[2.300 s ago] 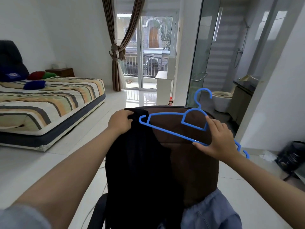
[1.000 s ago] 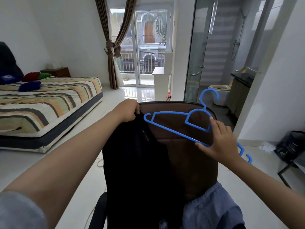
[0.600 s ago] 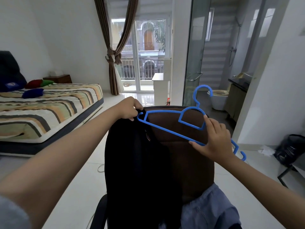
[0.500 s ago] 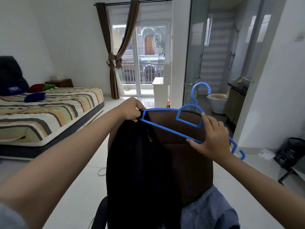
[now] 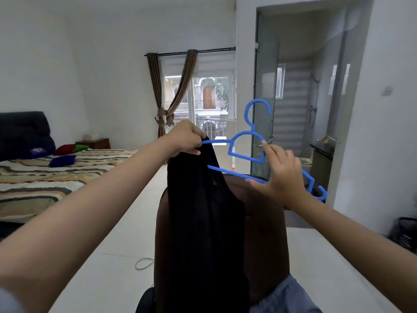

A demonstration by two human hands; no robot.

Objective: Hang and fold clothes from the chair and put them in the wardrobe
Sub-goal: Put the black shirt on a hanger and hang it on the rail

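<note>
The left hand (image 5: 185, 137) pinches the long black garment (image 5: 203, 222) hanging over the brown padded chair back (image 5: 266, 233), the right hand's fingers (image 5: 269, 150) curl around the blue plastic hanger (image 5: 246, 154) — whose left arm tip sits at the pinched fabric — so a loose pinch could probably let the cloth slide off.

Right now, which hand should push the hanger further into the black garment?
Right. The right hand already holds the hanger by its lower bar, and its far end sits inside the black garment. The left hand grips the garment's top, holding it up.
</note>
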